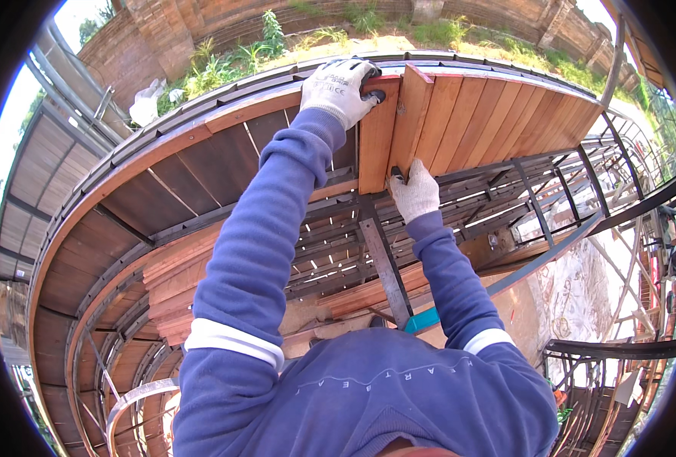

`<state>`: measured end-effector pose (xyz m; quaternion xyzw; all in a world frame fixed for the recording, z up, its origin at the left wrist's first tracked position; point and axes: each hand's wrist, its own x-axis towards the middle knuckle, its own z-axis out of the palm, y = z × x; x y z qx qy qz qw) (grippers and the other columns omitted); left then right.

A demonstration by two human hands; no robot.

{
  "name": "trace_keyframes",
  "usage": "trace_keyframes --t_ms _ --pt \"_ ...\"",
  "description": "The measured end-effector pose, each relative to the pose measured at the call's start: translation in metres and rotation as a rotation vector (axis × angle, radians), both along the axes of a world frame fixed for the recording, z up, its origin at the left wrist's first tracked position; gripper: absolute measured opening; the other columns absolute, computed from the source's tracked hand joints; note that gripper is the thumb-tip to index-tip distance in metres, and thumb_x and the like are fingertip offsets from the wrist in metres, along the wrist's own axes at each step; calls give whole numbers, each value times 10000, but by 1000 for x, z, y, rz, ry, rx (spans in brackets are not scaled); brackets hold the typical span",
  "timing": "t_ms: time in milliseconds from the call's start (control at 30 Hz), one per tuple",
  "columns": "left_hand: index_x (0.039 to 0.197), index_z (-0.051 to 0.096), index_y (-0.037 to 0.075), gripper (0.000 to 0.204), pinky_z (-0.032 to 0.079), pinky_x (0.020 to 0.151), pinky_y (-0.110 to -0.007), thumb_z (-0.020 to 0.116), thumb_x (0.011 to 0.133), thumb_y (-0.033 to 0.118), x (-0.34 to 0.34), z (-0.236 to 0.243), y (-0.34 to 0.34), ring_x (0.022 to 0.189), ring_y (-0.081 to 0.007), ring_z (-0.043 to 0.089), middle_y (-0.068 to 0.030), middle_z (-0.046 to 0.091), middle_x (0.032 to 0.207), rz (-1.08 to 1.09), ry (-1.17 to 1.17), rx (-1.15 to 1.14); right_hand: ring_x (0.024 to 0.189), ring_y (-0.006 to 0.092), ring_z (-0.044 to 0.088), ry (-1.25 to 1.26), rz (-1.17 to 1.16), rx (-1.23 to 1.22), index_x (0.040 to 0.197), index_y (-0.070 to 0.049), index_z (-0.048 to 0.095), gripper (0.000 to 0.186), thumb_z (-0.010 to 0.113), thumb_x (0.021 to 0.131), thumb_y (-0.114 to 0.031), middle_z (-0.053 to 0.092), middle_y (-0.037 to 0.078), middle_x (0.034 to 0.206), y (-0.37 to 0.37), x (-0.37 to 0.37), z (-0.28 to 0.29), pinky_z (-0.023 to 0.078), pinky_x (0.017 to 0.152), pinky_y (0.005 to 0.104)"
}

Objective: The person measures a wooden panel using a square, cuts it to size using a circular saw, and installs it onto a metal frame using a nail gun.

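Observation:
My left hand [340, 89], in a white glove with black fingertips, curls over the far end of a reddish-brown wooden board [377, 141]. A second board [412, 114] stands tilted beside it, its far end raised above the row of laid boards [490, 122] on the right. My right hand [416, 192], also gloved, is closed at the near end of the tilted board, with its dark thumb tip showing against the wood. Some of its fingers are hidden underneath. Both boards lie across a dark metal frame [382, 255].
Dark panels [193, 179] edged by a curved wooden strip [117, 183] run to the left. Stacked boards [174, 282] lie below on the left. Open metal bars [532, 202] cross on the right. A brick wall [224, 34] and plants [269, 46] stand beyond the far edge.

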<state>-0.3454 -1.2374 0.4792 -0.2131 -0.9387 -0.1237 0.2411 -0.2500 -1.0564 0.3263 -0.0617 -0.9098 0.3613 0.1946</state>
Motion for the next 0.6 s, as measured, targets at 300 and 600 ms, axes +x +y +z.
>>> trace_keyframes --t_ms 300,600 --pt "1360 584 251 526 359 1153 -387 641 908 514 1 0 3 1341 -224 480 -7 551 1417 -9 14 -105 925 443 655 -61 -13 74 1021 2 573 307 654 807 -203 666 258 954 0 -1 -22 543 809 482" --pt "1443 505 285 603 325 1180 -382 641 905 521 -8 -14 6 1382 -228 436 0 519 1454 2 102 -196 943 444 659 -162 20 77 1108 9 587 382 681 819 -223 680 264 958 6 -10 -37 536 835 484"
